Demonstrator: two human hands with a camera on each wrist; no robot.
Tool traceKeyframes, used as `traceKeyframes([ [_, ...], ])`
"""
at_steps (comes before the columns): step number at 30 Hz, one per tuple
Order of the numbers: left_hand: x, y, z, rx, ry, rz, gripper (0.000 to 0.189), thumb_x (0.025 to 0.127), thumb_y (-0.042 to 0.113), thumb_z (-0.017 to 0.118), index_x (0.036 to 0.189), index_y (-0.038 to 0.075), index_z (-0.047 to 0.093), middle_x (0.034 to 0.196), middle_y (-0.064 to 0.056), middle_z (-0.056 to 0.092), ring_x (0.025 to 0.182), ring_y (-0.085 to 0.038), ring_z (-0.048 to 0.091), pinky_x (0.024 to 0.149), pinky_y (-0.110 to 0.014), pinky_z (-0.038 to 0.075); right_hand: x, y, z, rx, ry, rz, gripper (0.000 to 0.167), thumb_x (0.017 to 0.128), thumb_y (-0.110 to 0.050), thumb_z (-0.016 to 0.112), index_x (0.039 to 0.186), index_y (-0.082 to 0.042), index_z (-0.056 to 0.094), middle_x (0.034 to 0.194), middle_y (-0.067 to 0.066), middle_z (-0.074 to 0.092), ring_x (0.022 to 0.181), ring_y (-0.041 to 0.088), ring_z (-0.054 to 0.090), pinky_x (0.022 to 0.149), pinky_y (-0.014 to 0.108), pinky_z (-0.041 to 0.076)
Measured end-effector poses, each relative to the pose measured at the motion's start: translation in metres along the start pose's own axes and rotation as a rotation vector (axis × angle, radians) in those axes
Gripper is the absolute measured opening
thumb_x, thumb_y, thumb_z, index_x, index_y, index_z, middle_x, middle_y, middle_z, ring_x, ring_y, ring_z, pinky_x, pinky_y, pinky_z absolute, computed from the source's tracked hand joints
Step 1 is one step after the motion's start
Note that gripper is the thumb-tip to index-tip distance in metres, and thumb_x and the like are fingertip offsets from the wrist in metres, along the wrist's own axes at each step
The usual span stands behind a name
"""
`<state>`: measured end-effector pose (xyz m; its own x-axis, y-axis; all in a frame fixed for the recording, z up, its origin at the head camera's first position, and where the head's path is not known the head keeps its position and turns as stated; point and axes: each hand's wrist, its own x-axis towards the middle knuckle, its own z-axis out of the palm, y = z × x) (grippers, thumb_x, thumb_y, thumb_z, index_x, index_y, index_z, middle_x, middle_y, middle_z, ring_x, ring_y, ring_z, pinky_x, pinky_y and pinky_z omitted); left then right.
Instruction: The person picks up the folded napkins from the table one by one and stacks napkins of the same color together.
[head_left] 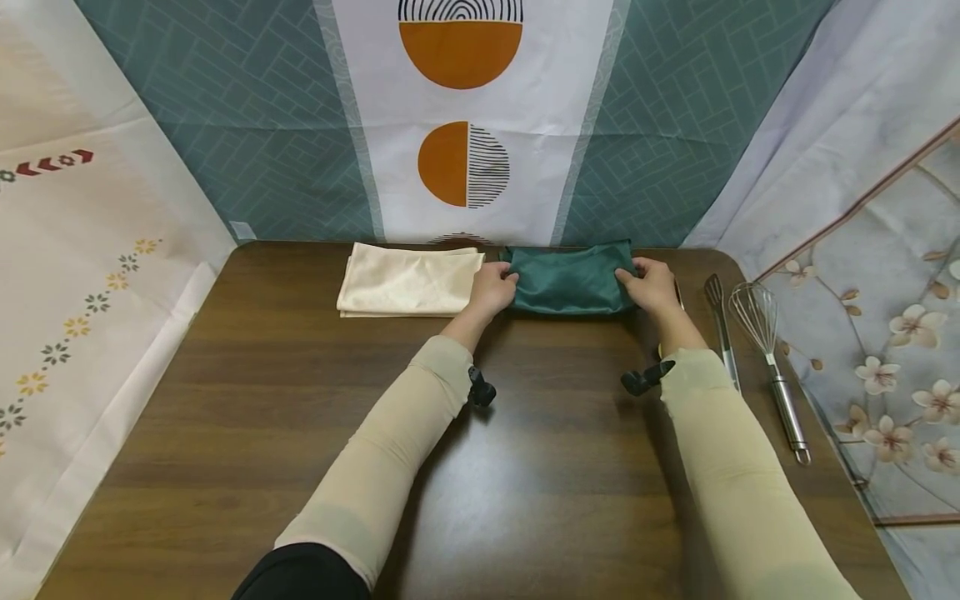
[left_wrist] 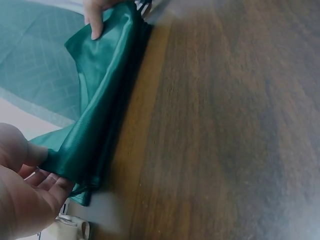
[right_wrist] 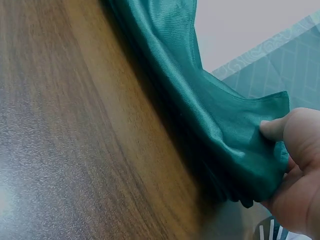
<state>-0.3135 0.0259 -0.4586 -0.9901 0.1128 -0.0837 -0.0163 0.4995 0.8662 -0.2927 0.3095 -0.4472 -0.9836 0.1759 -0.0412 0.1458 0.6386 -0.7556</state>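
Observation:
A folded dark green satin cloth (head_left: 572,281) lies near the far edge of the table. My left hand (head_left: 495,287) pinches its left end between thumb and fingers, and my right hand (head_left: 649,283) grips the right end. In the left wrist view the green cloth (left_wrist: 102,95) shows a rounded fold along its near side, with further layers beneath. The right wrist view has my right thumb on top of the green cloth (right_wrist: 235,130), the fingers underneath. A folded cream cloth (head_left: 411,282) lies just left of my left hand.
On the right of the brown wooden table (head_left: 525,467) lie a wire whisk (head_left: 767,333) and a dark-headed slotted utensil (head_left: 720,312). Behind the far edge hangs a teal and white patterned cloth (head_left: 285,150). Floral fabric (head_left: 892,375) hangs at the right side.

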Motion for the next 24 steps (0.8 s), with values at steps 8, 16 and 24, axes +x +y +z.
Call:
traceKeyframes([
  [8, 0.006, -0.001, 0.001, -0.049, 0.021, -0.009, 0.041, 0.106, 0.015, 0.054, 0.144, 0.001, 0.054, 0.144, -0.015, 0.057, 0.138, -0.028, 0.046, 0.109, -0.04, 0.043, 0.007, 0.002, 0.001, 0.006, 0.023, -0.009, 0.043, 0.104, -0.028, 0.058, 0.135, 0.002, 0.06, 0.131, 0.025, 0.061, 0.119, 0.035, 0.053, 0.097, 0.046, 0.045],
  [16, 0.006, 0.004, 0.003, -0.079, 0.042, -0.013, 0.039, 0.105, 0.014, 0.054, 0.142, 0.002, 0.058, 0.14, -0.014, 0.06, 0.133, -0.025, 0.051, 0.106, -0.037, 0.045, 0.01, 0.002, 0.003, 0.047, 0.089, -0.01, 0.038, 0.104, -0.024, 0.059, 0.13, 0.002, 0.063, 0.123, 0.024, 0.064, 0.118, 0.033, 0.05, 0.093, 0.043, 0.044],
  [24, 0.007, 0.003, 0.004, -0.006, 0.018, 0.009, 0.039, 0.101, 0.008, 0.06, 0.14, 0.002, 0.06, 0.132, -0.016, 0.064, 0.126, -0.028, 0.056, 0.103, -0.038, 0.047, 0.012, 0.008, 0.002, -0.083, -0.003, -0.074, 0.041, 0.103, -0.02, 0.059, 0.136, 0.005, 0.059, 0.131, 0.026, 0.062, 0.126, 0.042, 0.053, 0.104, 0.053, 0.042],
])
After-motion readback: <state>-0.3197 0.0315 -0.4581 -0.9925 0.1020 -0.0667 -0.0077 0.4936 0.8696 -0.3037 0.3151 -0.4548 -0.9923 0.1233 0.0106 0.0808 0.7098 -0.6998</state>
